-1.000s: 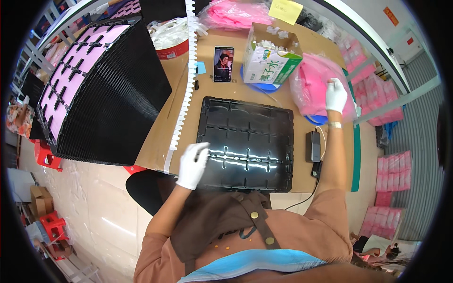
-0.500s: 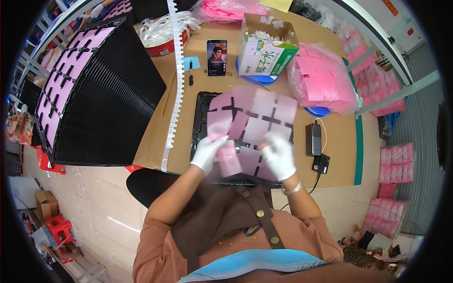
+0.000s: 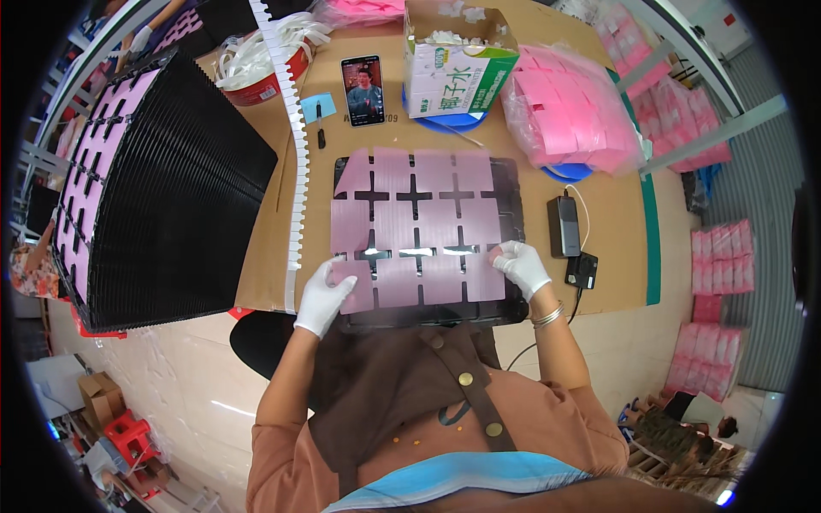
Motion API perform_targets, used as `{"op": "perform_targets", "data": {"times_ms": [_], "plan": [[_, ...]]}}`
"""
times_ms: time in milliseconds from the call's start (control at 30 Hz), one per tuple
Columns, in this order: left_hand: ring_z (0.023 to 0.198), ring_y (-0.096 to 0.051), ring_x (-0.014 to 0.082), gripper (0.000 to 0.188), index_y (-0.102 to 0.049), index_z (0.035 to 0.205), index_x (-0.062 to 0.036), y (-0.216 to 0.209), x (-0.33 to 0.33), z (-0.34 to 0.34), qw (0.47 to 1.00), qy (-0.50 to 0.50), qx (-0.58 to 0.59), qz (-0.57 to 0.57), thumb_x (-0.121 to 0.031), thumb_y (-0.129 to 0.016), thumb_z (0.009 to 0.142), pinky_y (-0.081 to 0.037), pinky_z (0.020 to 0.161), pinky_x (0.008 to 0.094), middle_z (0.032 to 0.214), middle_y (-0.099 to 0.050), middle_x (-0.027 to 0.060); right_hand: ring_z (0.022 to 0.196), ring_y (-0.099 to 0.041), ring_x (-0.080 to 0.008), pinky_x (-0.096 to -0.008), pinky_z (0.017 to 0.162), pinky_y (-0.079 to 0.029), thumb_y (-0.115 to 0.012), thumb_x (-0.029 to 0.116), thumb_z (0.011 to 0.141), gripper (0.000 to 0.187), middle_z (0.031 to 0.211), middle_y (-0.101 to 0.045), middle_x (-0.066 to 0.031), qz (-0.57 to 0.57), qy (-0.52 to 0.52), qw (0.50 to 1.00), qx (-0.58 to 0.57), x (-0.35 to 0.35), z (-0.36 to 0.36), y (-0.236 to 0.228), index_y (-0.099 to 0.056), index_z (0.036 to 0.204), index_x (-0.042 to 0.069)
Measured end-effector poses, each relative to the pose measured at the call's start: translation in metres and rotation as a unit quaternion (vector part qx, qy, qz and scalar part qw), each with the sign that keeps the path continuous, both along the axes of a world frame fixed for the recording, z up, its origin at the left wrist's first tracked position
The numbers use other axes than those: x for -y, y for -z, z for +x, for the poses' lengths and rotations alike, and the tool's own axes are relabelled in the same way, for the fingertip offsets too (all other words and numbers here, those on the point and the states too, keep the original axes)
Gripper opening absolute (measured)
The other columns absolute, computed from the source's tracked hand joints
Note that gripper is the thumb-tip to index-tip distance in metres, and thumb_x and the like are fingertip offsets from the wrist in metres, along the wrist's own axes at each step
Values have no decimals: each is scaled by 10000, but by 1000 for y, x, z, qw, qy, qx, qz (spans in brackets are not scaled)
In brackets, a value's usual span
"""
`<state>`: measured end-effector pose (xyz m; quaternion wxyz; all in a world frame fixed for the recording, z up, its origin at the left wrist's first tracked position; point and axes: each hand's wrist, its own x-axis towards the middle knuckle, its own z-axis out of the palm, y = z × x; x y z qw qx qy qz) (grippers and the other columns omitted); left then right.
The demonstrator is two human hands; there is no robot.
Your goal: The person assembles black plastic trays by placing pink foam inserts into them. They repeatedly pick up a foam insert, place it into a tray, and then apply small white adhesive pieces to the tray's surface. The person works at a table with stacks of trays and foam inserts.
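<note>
Pink sheet [image 3: 395,227]: slotted into rows of panels, it lies over a black tray [image 3: 515,205] at the middle of the table, dark crosses showing through the cuts.
Black tray: beneath the sheet, its rim bare along the right and near sides.
Left hand [image 3: 321,301]: white-gloved, at the sheet's near left edge, thumb over a corner panel and set slightly apart from the fingers; whether it grips, one cannot tell.
Right hand [image 3: 520,267]: white-gloved, thumb and fingertips drawn narrow, pinching the sheet's right edge.
Tabletop [image 3: 616,286]: brown cardboard, with a notched white strip [image 3: 296,184] running near to far, left of the tray.
Far side: a phone [image 3: 363,92] lit with a picture of a person, between a blue note [image 3: 315,108] on its left and an open white-and-green carton [image 3: 457,77] on its right; white scraps fill the carton's mouth.
Far right: pink sheeting [image 3: 569,107] bundled in clear plastic.
Right: a black power adapter [image 3: 563,227] with a white cord, near the right hand.
Left: a tall, curving stack of black trays [image 3: 175,205], pink panels on its end face.
Far left: a red tub [image 3: 272,84] heaped with white strips.
</note>
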<state>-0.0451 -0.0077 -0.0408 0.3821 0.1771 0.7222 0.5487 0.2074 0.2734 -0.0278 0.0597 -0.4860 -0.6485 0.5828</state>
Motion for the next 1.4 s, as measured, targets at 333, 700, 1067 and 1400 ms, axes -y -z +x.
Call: {"op": "perform_targets", "data": {"times_ms": [333, 700, 1067, 1400], "plan": [[719, -604, 162, 476, -554, 1259, -45, 7, 5, 37, 986, 32, -83, -140, -196, -670, 823, -504, 709, 314, 856, -655, 112, 550, -473, -40, -189, 467, -356, -657, 64, 820, 40, 699, -609, 13, -86, 36, 995, 23, -5, 49, -12, -658, 858, 51], [645, -628, 130, 443, -539, 1261, 0, -11, -2, 37, 986, -29, -113, -122, -132, -659, 856, -516, 647, 292, 763, -654, 80, 559, -530, -72, -210, 468, -418, -675, 91, 849, 107, 722, -633, -15, -9, 8, 1000, 18, -2, 38, 0, -646, 911, 8], [1139, -552, 358, 414, -527, 1248, 20, -27, -50, -3, 897, 5, -440, -53, -203, -588, 904, -439, 964, 403, 1195, -576, 243, 676, -607, -121, -262, 589, -494, -616, 148, 905, 178, 798, -645, -56, 98, 27, 983, -154, -58, -12, -9, -632, 974, -15], [1325, -385, 349, 630, -414, 1351, 20, -7, -135, -43, 795, 201, -517, -245, -432, -519, 925, -301, 1104, 414, 1431, -405, 217, 890, -668, -359, -425, 834, -581, -484, 25, 938, 142, 1013, -627, -269, -137, 216, 911, -324, -113, -93, 61, -502, 1045, -68]]}}
